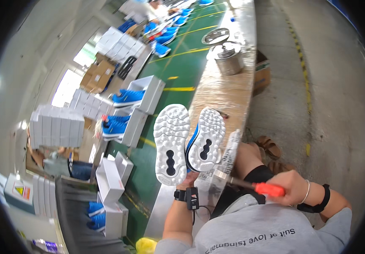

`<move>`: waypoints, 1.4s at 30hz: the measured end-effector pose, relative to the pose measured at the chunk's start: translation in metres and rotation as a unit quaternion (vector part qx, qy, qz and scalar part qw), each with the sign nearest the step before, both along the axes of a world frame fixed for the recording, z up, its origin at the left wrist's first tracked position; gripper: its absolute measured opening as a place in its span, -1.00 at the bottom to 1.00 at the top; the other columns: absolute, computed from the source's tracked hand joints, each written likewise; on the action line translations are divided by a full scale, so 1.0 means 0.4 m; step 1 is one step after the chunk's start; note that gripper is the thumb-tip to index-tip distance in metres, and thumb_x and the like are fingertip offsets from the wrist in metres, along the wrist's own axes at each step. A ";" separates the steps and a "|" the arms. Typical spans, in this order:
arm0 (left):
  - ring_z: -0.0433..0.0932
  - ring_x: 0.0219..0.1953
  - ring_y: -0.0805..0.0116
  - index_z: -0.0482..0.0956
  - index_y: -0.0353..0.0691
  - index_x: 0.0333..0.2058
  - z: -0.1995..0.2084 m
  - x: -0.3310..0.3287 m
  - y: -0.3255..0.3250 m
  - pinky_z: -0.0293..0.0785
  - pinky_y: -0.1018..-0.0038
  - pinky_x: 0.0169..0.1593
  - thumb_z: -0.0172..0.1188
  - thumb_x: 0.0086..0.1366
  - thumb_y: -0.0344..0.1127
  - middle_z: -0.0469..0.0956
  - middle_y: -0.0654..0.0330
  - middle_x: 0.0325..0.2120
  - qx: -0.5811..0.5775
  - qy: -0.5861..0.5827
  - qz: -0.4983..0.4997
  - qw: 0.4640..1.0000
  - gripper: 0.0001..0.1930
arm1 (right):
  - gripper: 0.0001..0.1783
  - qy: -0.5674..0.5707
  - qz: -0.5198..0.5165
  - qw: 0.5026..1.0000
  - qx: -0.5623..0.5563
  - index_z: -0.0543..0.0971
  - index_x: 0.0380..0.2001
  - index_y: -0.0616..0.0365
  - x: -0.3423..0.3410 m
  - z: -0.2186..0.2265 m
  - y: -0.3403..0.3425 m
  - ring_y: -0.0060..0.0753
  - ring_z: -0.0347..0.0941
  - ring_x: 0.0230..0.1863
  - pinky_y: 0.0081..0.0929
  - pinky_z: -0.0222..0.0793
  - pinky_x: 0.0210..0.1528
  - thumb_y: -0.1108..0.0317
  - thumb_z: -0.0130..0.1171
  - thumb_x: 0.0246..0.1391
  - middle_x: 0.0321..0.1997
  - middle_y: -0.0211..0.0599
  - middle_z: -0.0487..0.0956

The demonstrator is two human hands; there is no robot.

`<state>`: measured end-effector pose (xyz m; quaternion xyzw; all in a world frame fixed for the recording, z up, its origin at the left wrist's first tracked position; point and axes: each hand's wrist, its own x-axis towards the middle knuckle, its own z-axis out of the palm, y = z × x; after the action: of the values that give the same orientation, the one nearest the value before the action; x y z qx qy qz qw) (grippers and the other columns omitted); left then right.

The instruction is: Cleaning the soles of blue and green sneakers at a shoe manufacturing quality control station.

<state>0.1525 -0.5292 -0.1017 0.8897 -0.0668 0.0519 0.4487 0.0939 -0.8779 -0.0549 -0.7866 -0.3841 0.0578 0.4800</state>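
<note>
The left hand [187,179] grips a pair of blue shoes [189,143] from below, fingers closed around them, holding them up over the green belt's [178,67] near edge with their white, studded soles facing the camera. The right hand [291,187] is clenched round the orange handle of a tool [250,184] whose metal blade touches the right-hand shoe's heel
</note>
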 end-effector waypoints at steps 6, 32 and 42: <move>0.20 0.20 0.21 0.20 -0.21 0.17 -0.022 -0.148 0.070 0.08 0.25 0.26 0.05 0.15 0.12 0.23 0.11 0.18 -0.088 0.014 0.136 0.987 -0.28 | -0.63 0.041 -0.241 0.968 -0.061 0.50 -0.26 0.22 0.227 -0.065 0.098 0.11 0.45 -0.33 -0.23 0.36 -0.29 0.13 0.14 -0.01 -0.39 0.08 0.51; 0.20 0.21 0.16 0.28 -0.24 0.13 -0.183 -0.351 0.179 -0.01 0.11 0.29 0.12 0.17 -0.09 0.26 0.10 0.17 -0.833 0.139 0.258 0.469 -0.41 | -0.55 -0.193 -0.019 0.972 -0.133 0.45 -0.04 0.06 0.445 -0.236 0.609 0.00 0.31 0.03 -0.22 0.30 -0.01 0.33 0.10 -0.09 -0.04 -0.06 0.43; 0.15 0.23 0.08 0.19 -0.26 0.18 -0.177 -0.338 0.174 -0.03 0.07 0.29 -0.03 0.22 0.07 0.18 0.03 0.20 -0.929 0.126 0.193 0.291 -0.33 | -0.59 -0.183 0.082 0.980 -0.015 0.45 -0.08 0.02 0.419 -0.225 0.746 -0.09 0.31 -0.01 -0.26 0.25 0.04 0.44 0.07 -0.10 -0.03 -0.15 0.43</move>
<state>0.0173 -0.4596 -0.1724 -0.1384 0.2567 0.0513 0.9551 0.2613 -0.5795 -0.1450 -0.7568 -0.5275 -0.0424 0.3835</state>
